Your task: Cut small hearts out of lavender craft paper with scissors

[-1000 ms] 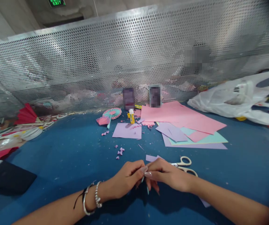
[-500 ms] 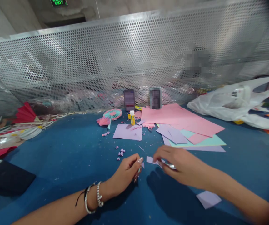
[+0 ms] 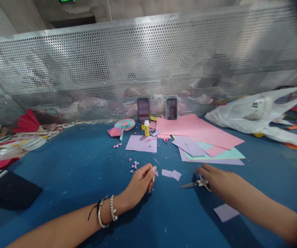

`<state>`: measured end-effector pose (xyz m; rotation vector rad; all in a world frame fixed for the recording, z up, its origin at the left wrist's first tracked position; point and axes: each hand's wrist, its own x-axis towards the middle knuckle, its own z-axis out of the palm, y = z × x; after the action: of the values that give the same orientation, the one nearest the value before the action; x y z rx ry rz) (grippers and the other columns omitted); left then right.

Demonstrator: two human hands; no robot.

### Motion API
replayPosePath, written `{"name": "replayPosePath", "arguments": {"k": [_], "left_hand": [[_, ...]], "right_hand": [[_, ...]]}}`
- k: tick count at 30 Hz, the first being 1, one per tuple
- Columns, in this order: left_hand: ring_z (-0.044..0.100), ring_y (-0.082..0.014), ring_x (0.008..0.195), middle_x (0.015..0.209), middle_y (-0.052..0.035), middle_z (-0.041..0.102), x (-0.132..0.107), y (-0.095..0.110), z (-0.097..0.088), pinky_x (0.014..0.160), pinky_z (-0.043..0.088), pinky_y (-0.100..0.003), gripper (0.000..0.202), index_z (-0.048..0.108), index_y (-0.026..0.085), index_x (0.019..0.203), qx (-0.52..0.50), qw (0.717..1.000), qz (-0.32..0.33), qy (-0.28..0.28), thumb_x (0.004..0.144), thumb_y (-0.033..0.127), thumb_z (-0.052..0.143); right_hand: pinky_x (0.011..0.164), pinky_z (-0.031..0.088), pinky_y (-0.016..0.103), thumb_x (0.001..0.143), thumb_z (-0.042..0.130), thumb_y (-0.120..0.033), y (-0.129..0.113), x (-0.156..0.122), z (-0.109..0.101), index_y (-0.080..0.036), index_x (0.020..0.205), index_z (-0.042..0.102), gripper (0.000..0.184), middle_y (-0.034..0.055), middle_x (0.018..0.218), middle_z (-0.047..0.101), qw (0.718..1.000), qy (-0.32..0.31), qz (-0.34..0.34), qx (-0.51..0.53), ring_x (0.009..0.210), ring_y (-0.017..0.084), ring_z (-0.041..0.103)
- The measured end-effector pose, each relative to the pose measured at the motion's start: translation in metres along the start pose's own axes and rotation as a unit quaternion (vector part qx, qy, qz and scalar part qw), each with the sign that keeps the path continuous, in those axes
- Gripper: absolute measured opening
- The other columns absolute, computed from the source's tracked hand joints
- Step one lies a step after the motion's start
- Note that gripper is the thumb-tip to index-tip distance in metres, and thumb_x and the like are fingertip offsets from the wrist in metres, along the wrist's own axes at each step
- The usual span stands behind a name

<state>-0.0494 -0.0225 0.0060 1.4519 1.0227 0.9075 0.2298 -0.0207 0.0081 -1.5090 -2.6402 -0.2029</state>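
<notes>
My left hand [image 3: 140, 182] rests on the blue table [image 3: 81, 172] with its fingers pinched; a tiny lilac paper scrap [image 3: 157, 173] shows at the fingertips. Two small lilac paper pieces [image 3: 171, 174] lie just right of it. My right hand [image 3: 217, 179] lies over the white handles of a pair of scissors [image 3: 192, 184], fingers curled onto them, with the blades pointing left along the table. Another lilac piece [image 3: 226, 212] lies below my right forearm. Small lilac paper hearts [image 3: 134, 166] are scattered ahead of my left hand.
Pink, lilac and mint paper sheets [image 3: 205, 139] lie ahead, beside a lilac sheet [image 3: 141, 143], a glue bottle [image 3: 146, 128] and a paper fan [image 3: 124, 124]. A white plastic bag [image 3: 257, 110] sits right. A dark flat object [image 3: 8, 189] and paper scraps lie left. A perforated metal screen [image 3: 148, 69] backs the table.
My hands were pressed together over a lilac piece. They have parted: the right hand moved right onto the scissors, and the left stayed pinched. Two lilac pieces now lie between them.
</notes>
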Motion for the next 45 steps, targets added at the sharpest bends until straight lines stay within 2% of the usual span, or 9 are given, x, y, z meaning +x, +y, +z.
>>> {"name": "replayPosePath", "arguments": {"k": [5,8,10,14,16,20,31,39,45], "left_hand": [[0.034,-0.0064,0.043,0.051,0.0071,0.037,-0.001,0.001,-0.002,0.044,0.031,-0.019,0.036,0.036,0.018,0.065,-0.002,0.999,0.019,0.045,0.089,0.044,0.036],[0.033,-0.0063,0.043,0.052,0.0071,0.036,-0.002,0.002,-0.003,0.043,0.031,-0.019,0.036,0.036,0.018,0.065,-0.008,0.997,0.020,0.075,0.089,0.045,0.035],[0.033,-0.0063,0.043,0.052,0.0069,0.036,-0.002,0.003,-0.003,0.043,0.031,-0.019,0.037,0.037,0.018,0.066,-0.007,0.995,0.019,0.093,0.090,0.045,0.035],[0.033,-0.0060,0.044,0.052,0.0068,0.036,-0.002,0.003,-0.004,0.044,0.030,-0.019,0.037,0.037,0.017,0.065,-0.009,0.995,0.019,0.096,0.090,0.045,0.035],[0.032,-0.0058,0.043,0.051,0.0070,0.035,-0.002,0.002,-0.003,0.044,0.030,-0.019,0.037,0.036,0.017,0.065,-0.018,0.996,0.020,0.083,0.090,0.044,0.036],[0.031,-0.0054,0.041,0.049,0.0079,0.034,-0.001,0.001,-0.002,0.042,0.029,-0.018,0.035,0.035,0.018,0.065,-0.043,0.997,0.022,0.056,0.090,0.042,0.037],[0.031,-0.0044,0.041,0.048,0.0077,0.035,-0.003,0.000,-0.003,0.042,0.030,-0.016,0.035,0.035,0.017,0.064,-0.041,0.999,0.010,0.011,0.091,0.040,0.038],[0.043,-0.0038,0.050,0.070,0.0044,0.049,0.001,-0.003,-0.003,0.045,0.039,-0.014,0.034,0.041,0.019,0.097,-0.129,0.988,0.079,-0.011,0.079,0.042,0.058],[0.046,-0.0039,0.046,0.071,0.0043,0.052,0.005,-0.004,-0.004,0.043,0.044,-0.016,0.043,0.041,0.021,0.111,-0.154,0.986,0.066,-0.012,0.077,0.036,0.062]], "right_hand": [[0.047,0.033,0.024,0.071,0.046,-0.002,-0.012,0.026,-0.023,-0.023,0.087,0.055,0.027,0.0048,0.084,0.054,0.999,-0.048,-0.014,-0.016,0.073,0.021,0.059],[0.058,0.039,0.024,0.080,0.043,-0.007,-0.028,0.048,-0.037,-0.023,0.091,0.054,0.023,0.0027,0.086,0.057,0.985,-0.019,-0.037,0.167,0.077,0.017,0.057],[0.061,0.041,0.024,0.084,0.045,-0.017,-0.037,0.060,-0.033,-0.021,0.092,0.051,0.011,0.0004,0.079,0.058,0.928,-0.032,-0.029,0.370,0.069,0.012,0.056],[0.050,0.039,0.020,0.075,0.060,-0.043,-0.046,0.066,-0.005,-0.015,0.082,0.050,0.031,-0.0016,0.070,0.054,0.726,-0.143,-0.022,0.673,0.055,0.009,0.055],[0.048,0.036,0.019,0.072,0.061,-0.051,-0.046,0.062,0.004,-0.013,0.086,0.056,0.041,-0.0025,0.061,0.052,0.692,-0.204,-0.051,0.690,0.052,0.009,0.055],[0.050,0.035,0.018,0.072,0.062,-0.050,-0.045,0.054,-0.001,-0.011,0.083,0.064,0.041,-0.0010,0.059,0.053,0.689,-0.266,-0.070,0.671,0.055,0.009,0.056],[0.053,0.045,0.017,0.069,0.069,-0.034,-0.049,0.055,-0.006,-0.011,0.073,0.062,0.025,-0.0003,0.061,0.056,0.682,-0.293,-0.046,0.668,0.055,0.008,0.056],[0.053,0.045,0.018,0.068,0.067,-0.043,-0.041,0.059,-0.003,-0.012,0.071,0.058,0.032,-0.0026,0.062,0.050,0.640,-0.251,-0.070,0.723,0.051,0.007,0.052],[0.053,0.047,0.018,0.068,0.068,-0.042,-0.040,0.059,-0.004,-0.012,0.072,0.060,0.032,-0.0019,0.062,0.052,0.632,-0.269,-0.075,0.723,0.051,0.006,0.052]]}}
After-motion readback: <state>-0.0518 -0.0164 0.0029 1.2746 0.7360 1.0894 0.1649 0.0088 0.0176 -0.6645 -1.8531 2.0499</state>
